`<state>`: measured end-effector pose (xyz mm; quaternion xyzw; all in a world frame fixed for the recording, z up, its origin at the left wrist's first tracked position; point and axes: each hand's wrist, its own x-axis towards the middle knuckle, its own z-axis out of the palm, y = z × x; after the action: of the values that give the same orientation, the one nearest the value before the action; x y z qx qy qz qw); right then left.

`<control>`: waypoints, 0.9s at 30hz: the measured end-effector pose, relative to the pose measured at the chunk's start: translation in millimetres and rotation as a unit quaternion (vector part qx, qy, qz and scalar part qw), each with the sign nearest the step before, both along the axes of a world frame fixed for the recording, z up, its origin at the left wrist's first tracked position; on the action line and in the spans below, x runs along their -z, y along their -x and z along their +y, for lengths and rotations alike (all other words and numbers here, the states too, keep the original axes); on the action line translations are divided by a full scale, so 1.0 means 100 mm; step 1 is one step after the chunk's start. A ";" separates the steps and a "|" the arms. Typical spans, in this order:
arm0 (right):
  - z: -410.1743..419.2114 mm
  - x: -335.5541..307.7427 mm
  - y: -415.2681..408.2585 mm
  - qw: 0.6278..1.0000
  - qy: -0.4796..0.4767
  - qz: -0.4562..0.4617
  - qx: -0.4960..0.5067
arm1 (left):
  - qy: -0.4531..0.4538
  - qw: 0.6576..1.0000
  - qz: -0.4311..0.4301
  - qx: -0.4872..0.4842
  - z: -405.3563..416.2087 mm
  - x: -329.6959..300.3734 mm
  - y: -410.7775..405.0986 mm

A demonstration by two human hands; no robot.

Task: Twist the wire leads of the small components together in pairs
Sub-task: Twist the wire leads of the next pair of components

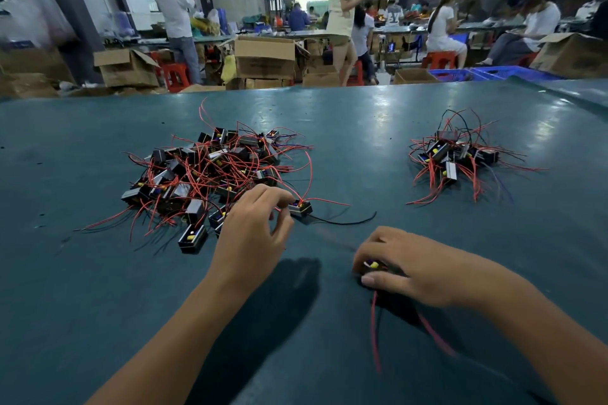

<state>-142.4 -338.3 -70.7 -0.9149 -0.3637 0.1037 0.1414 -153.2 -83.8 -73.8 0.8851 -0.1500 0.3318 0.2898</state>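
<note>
Component (301,207) at left hand (253,233) — long axis left-right.

Big pile (210,174) left (smaller pile (457,158) right)

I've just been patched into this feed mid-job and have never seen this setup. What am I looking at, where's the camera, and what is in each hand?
There is no machine: a person works bare-handed, filmed from a head-worn camera looking down. On the green table lie a big pile of small black components with red leads and a smaller pile to the right. The left hand reaches to a loose component at the big pile's edge. The right hand grips another component, its red leads trailing toward the camera.
</note>
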 end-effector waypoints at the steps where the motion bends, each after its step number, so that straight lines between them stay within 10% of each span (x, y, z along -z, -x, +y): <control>1: 0.03 0.02 0.02 1.000 0.003 -0.010 -0.025 | 0.001 1.000 0.001 0.004 0.00 0.00 0.00; 10: 0.08 0.06 0.07 0.997 -0.067 0.019 0.018 | 0.157 0.968 0.175 0.085 0.04 -0.01 -0.04; 18: 0.23 -0.02 0.15 0.994 0.020 -0.086 0.057 | 0.002 0.942 0.282 0.183 -0.16 0.08 0.12; 27: 0.26 0.17 0.20 0.986 -0.114 -0.088 0.078 | -0.041 0.931 0.310 0.188 -0.19 0.08 0.14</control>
<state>-162.8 -312.6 -88.0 -0.9238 -0.3117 -0.0307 0.2203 -167.0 -102.9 -82.2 0.9106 -0.2298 -0.0259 0.3425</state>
